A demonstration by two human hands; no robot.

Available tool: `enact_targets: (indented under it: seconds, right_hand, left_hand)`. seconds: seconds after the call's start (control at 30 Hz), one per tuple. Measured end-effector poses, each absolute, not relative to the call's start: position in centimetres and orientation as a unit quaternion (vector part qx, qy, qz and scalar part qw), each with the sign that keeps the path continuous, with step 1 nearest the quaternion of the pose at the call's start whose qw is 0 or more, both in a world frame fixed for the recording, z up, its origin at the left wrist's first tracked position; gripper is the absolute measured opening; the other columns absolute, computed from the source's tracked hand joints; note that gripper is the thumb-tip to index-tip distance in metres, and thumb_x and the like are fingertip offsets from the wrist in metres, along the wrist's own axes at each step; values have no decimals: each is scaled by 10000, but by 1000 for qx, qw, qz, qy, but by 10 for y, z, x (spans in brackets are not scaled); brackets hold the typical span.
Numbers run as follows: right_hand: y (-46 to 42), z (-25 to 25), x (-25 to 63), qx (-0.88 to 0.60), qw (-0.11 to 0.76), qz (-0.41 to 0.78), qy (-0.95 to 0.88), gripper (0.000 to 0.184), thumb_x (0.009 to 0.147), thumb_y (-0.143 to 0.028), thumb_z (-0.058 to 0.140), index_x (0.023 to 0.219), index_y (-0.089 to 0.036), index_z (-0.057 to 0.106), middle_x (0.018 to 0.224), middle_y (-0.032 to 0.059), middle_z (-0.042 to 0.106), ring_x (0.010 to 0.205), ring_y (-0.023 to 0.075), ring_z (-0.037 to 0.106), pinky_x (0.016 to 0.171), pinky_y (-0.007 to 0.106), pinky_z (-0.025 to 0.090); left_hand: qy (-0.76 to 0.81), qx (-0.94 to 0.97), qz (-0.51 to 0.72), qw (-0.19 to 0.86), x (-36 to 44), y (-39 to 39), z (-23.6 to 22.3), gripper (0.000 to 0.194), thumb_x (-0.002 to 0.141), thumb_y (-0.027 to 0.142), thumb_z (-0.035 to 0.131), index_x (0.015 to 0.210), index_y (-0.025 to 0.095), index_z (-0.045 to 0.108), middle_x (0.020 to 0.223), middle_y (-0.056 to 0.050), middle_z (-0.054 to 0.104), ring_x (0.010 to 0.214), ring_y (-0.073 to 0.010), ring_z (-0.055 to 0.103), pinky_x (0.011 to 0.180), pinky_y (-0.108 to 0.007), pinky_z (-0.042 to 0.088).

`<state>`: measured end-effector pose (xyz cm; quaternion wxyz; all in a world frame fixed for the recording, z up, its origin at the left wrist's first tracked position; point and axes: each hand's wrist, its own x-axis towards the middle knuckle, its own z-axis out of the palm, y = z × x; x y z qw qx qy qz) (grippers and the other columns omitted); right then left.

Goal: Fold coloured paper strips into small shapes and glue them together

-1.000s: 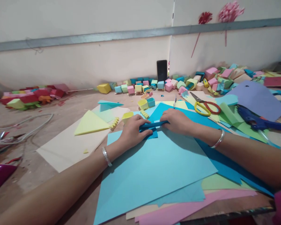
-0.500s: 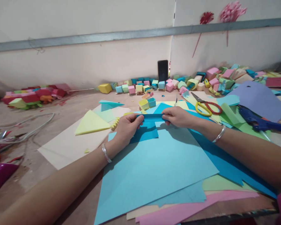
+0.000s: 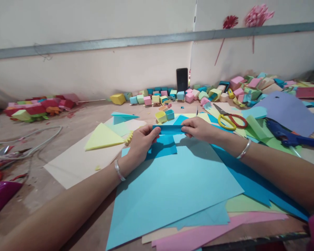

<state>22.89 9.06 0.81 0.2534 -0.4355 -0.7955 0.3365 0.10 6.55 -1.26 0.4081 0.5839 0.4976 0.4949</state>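
A narrow blue paper strip is stretched level between my two hands, above the work surface. My left hand pinches its left end between thumb and fingers, and my right hand pinches the right end the same way. Under the strip lies a darker blue paper piece, partly covered by my left hand. That piece rests on a large light blue sheet. Just beyond the strip stand a small yellow paper box and a small blue paper box.
Scissors and a blue glue gun lie on the right among paper sheets. Small paper boxes line the wall, with a black phone upright behind them. A folded yellow paper lies left; a white cable loops farther left.
The strip's face has tilted slightly more toward me, so more of its width shows. Both hands keep their pinch in nearly the same place.
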Motion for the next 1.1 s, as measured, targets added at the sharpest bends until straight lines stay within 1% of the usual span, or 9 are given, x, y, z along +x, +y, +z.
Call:
enact_targets:
  seconds: [0.1, 0.17, 0.3, 0.43, 0.53, 0.7, 0.87, 1.0, 1.1]
  right_hand:
    - [81, 3, 219, -414, 320, 387, -759, 242, 861, -272, 484, 647, -170, 530, 606, -19, 583, 547, 87, 483, 550, 226, 364]
    - [72, 2, 211, -393, 334, 414, -750, 210, 867, -274, 492, 699, -166, 556, 651, -7, 625, 575, 92, 521, 577, 225, 398]
    - [61, 5, 204, -371, 322, 388, -780, 166, 860, -235, 516, 727, -161, 582, 663, -10, 635, 605, 92, 532, 603, 222, 393]
    - [71, 7, 213, -367, 292, 348, -812, 199, 839, -194, 518, 649, -160, 566, 618, -24, 598, 581, 85, 491, 595, 219, 361]
    - [84, 4, 221, -380, 298, 329, -812, 222, 819, -194, 510, 603, -161, 551, 594, -22, 574, 579, 93, 481, 593, 226, 346]
    - [95, -2, 231, -424, 314, 294, -797, 200, 786, -198, 513, 592, -163, 552, 565, -33, 526, 555, 96, 458, 583, 232, 325]
    - [94, -3, 231, -396, 297, 256, -830, 184, 811, -188, 511, 645, -157, 583, 648, -5, 603, 624, 108, 509, 624, 231, 344]
    - [93, -6, 230, -382, 292, 220, -849, 156, 829, -179, 519, 709, -148, 615, 677, 16, 628, 659, 123, 533, 642, 237, 360]
    - [95, -12, 231, -385, 304, 195, -849, 130, 838, -197, 540, 821, -143, 657, 738, 32, 659, 693, 137, 556, 663, 246, 390]
  left_hand:
    - [484, 534, 515, 464, 5, 60, -12, 331, 710, 468, 753, 696, 160, 632, 612, 10, 576, 533, -92, 491, 482, -211, 378]
    - [503, 550, 480, 462, 9, 52, -11, 331, 685, 458, 773, 669, 146, 660, 600, -5, 594, 525, -99, 497, 468, -219, 375]
    - [520, 608, 426, 421, 14, 41, -7, 370, 698, 441, 756, 528, 144, 616, 501, -4, 545, 469, -99, 436, 424, -238, 302]
    - [499, 569, 493, 429, 8, 49, -7, 326, 710, 402, 741, 540, 155, 613, 527, -7, 563, 493, -101, 450, 458, -240, 342]
    - [487, 560, 529, 411, 1, 61, -5, 323, 740, 376, 714, 533, 159, 595, 539, -4, 544, 505, -93, 436, 455, -229, 333]
    - [465, 489, 607, 421, -6, 73, -4, 211, 759, 356, 709, 721, 156, 654, 598, 17, 538, 516, -77, 464, 444, -195, 353]
    - [450, 505, 596, 431, -1, 68, -6, 321, 830, 470, 643, 932, 167, 667, 669, 1, 587, 526, -108, 580, 403, -193, 375]
    - [439, 594, 559, 378, 4, 59, -5, 272, 815, 402, 678, 927, 154, 677, 721, -7, 617, 536, -113, 603, 428, -211, 438]
    - [435, 645, 528, 340, 4, 56, -8, 234, 792, 334, 695, 948, 159, 677, 749, -10, 636, 572, -123, 611, 460, -218, 482]
